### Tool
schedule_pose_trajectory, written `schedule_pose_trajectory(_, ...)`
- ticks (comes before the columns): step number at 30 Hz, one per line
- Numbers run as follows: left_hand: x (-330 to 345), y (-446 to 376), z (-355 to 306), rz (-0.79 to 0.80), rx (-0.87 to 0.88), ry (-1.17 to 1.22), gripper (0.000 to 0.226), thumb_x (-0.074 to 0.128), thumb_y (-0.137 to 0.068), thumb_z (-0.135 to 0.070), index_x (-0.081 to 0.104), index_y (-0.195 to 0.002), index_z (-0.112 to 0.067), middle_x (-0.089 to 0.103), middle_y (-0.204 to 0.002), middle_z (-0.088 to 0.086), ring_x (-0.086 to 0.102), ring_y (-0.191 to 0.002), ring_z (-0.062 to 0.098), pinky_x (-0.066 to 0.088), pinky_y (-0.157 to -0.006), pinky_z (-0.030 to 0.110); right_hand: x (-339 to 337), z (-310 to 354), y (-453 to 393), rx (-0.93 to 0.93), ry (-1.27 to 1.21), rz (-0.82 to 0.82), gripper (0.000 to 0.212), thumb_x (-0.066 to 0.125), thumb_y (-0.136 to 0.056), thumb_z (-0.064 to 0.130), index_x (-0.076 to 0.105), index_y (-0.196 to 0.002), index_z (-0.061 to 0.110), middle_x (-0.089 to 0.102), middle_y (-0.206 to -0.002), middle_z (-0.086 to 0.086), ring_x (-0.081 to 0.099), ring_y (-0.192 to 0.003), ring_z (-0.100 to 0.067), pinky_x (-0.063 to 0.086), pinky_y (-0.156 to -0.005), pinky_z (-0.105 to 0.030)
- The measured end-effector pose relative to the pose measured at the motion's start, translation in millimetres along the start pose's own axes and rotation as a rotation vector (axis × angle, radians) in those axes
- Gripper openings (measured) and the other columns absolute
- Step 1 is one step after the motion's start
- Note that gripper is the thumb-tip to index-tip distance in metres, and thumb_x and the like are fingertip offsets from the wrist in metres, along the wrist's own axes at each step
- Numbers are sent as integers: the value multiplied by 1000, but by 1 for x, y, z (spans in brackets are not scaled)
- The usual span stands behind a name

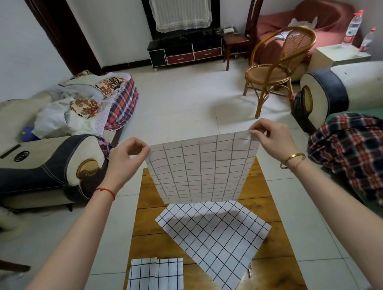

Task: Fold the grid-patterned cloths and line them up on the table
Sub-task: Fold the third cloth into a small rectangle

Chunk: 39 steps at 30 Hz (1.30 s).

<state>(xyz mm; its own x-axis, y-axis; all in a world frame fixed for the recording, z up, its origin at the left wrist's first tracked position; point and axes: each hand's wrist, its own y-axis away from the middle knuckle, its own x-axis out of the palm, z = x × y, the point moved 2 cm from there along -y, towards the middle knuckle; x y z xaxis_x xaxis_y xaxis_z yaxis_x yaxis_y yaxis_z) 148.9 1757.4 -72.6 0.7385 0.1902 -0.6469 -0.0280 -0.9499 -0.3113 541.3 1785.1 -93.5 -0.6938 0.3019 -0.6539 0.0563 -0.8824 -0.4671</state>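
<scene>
Left hand: the left hand is pinched closed on the upper left corner of the raised cloth, thumb and fingers together on the edge.
Right hand: the right hand is pinched the same way on the upper right corner, level with the other hand.
Raised cloth: white with a dark grid, held up in the air over the far end of the bench, stretched flat between both hands, its lower edge hanging above the spread cloth.
Spread cloth: lies open and flat on the middle of the bench, turned like a diamond, one corner pointing at the near edge.
Folded cloths: two narrow folded ones side by side, touching, at the near left corner of the bench.
Bench: wooden planks, standing on a pale tiled floor.
Wrists: a red string on the left, gold bangles on the right.
</scene>
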Motion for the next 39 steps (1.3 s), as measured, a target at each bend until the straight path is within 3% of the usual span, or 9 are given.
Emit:
schedule_pose_trajectory(8, -19, 9, 13, 126, -72, 154, 8, 69, -88, -22, 69, -94, -17, 70, -91, 0, 67, -88, 14, 53, -81, 26, -2, 12, 10, -38, -23, 53, 4, 66, -87, 13, 69, -88, 11, 65, -77, 2, 52, -68, 0, 40, -59, -10)
schedule_pose_trajectory(11, -25, 7, 18, 187, -104, 230, 10, 70, -86, -20, 70, -94, -14, 71, -89, 4, 69, -84, 19, 56, -76, 28, -1, 14, 12, -32, -53, 94, 3, 66, -87, 14, 69, -88, 12, 66, -78, 4, 55, -70, -1, 42, -60, -11)
schedule_pose_trajectory(16, -32, -2, 24, 258, -131, 293, 13, 70, -85, -20, 70, -93, -10, 71, -83, 10, 70, -74, 24, 56, -73, 31, -1, 17, 11, 8, -113, 171, 7, 66, -87, 15, 70, -90, 10, 68, -82, 3, 64, -78, -13, 53, -71, -25)
schedule_pose_trajectory(20, -34, -13, 35, 290, -149, 298, 14, 70, -85, -21, 70, -94, -11, 71, -85, 13, 70, -77, 27, 57, -76, 35, 3, 20, 5, 62, -170, 171, 8, 66, -87, 13, 70, -92, 8, 68, -84, 3, 65, -82, -11, 53, -74, -21)
schedule_pose_trajectory(27, -19, -31, 65, 275, -164, 270, 15, 69, -86, -20, 70, -96, -9, 71, -90, 9, 69, -83, 21, 57, -73, 23, 32, 9, -8, 160, -182, 158, 6, 67, -87, 18, 69, -91, 15, 67, -83, 9, 63, -79, -5, 52, -72, -15)
schedule_pose_trajectory(32, 12, -44, 96, 228, -196, 219, 12, 70, -87, -20, 70, -93, -10, 71, -91, 5, 67, -87, 16, 54, -81, 26, 69, -15, -18, 274, -128, 154, 3, 67, -85, 15, 69, -87, 13, 64, -78, 12, 57, -73, -2, 46, -66, -14)
schedule_pose_trajectory(39, 70, -67, 142, 205, -280, 190, 9, 69, -87, -20, 70, -92, -13, 69, -89, -6, 63, -84, 4, 47, -76, 14, 127, -67, -33, 443, -44, 167, 7, 63, -86, 10, 68, -84, 16, 64, -75, 10, 55, -68, -1, 41, -62, -14)
